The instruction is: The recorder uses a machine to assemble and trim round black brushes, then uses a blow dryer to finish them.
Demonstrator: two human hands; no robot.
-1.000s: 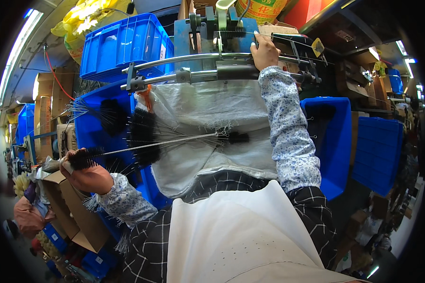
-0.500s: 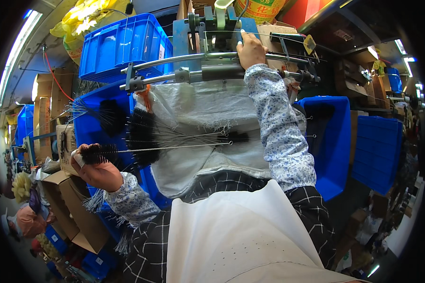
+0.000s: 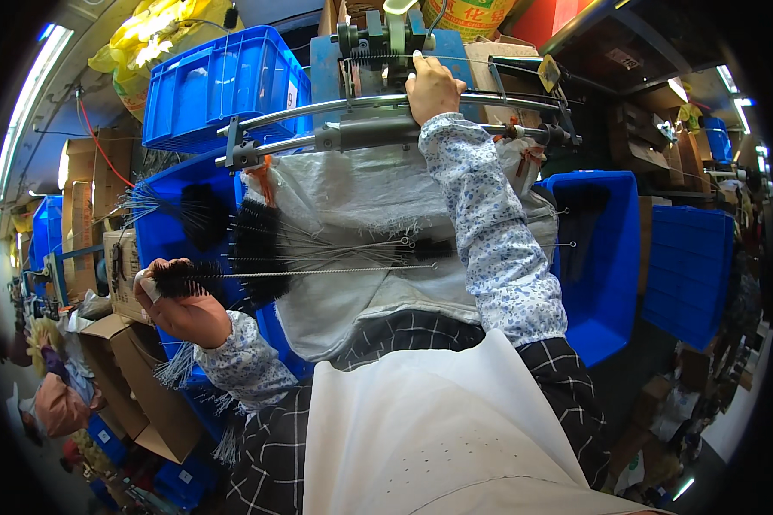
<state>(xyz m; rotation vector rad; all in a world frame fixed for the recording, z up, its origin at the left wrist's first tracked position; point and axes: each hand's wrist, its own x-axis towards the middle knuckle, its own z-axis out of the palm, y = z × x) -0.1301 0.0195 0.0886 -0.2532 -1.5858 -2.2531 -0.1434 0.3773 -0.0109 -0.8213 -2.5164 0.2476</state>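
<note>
The pale apron (image 3: 438, 421) fills the bottom middle, its upper edge close to dark checked cloth (image 3: 404, 333) and, just past that, a white sack (image 3: 378, 193). At the sack's left side the left hand (image 3: 193, 311) is closed on the bristle end of a brush (image 3: 199, 276); the wire stem runs almost level to the right, its looped end over the sack, short of the right sleeve (image 3: 502, 232). Close along the stem's far side lies a brush heap (image 3: 256, 245), bristles leftward, stems fanned across the sack. An open carton (image 3: 142, 390) stands outside the left forearm, and beyond it a blue left bin (image 3: 155, 232) holds more brushes (image 3: 204, 206). The right bin (image 3: 618, 283) flanks the right sleeve, its left wall just beside it; a dark gap parts it from a ribbed blue box (image 3: 687, 275). Two bars (image 3: 374, 133) cross between sack and machine (image 3: 326, 73), and the right wrist reaches over them. There the right hand (image 3: 435, 90) has a fingertip at the wire of a second brush (image 3: 376, 57); whether the fingers pinch it, I cannot tell. That wire runs on right toward a yellow tag (image 3: 548, 73). A blue crate (image 3: 219, 90) stands left of the machine, near the bars' left ends, with a yellow bag (image 3: 155, 39) behind. Farther left are cardboard boxes (image 3: 82, 206) and a co-worker (image 3: 60, 403).
</note>
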